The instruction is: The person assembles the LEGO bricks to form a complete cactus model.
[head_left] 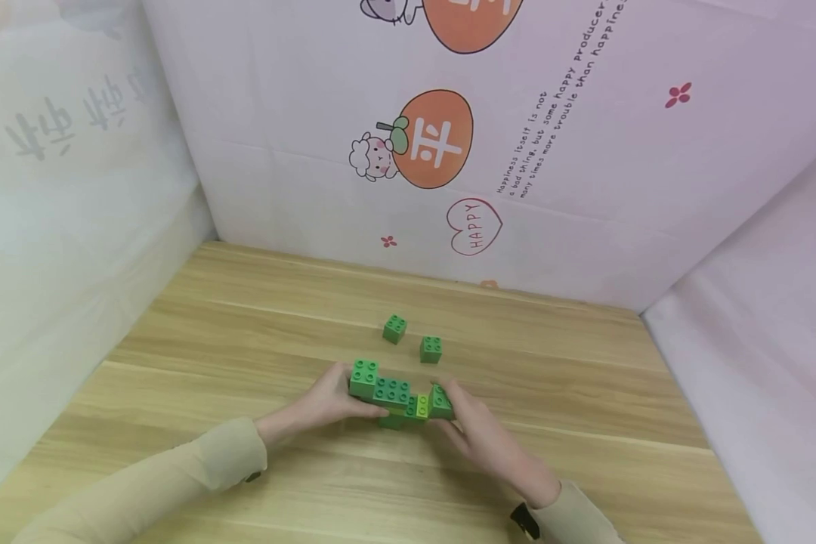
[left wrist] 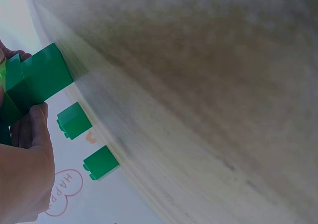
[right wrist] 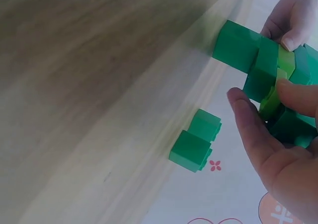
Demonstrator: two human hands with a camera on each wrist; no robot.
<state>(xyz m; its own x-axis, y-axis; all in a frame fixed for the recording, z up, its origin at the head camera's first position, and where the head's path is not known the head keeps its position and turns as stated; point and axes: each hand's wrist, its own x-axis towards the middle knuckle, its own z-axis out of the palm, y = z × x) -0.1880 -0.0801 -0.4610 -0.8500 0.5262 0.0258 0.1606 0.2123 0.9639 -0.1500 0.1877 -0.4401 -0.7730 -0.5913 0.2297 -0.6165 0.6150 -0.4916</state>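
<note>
In the head view, both hands hold one assembly of joined building blocks above the wooden table. Most of its blocks are green, with a yellow-green one toward the right. My left hand grips the left end, its thumb along the near side below a raised green block. At the other end, my right hand pinches a green block with a sloped side. The right wrist view shows my right thumb and fingers on either side of the assembly. Its underside faces the wrist cameras.
Two loose green blocks, a left one and a right one, stand studs-up on the table just beyond the hands. Printed white cloth rises along the table's back and both sides.
</note>
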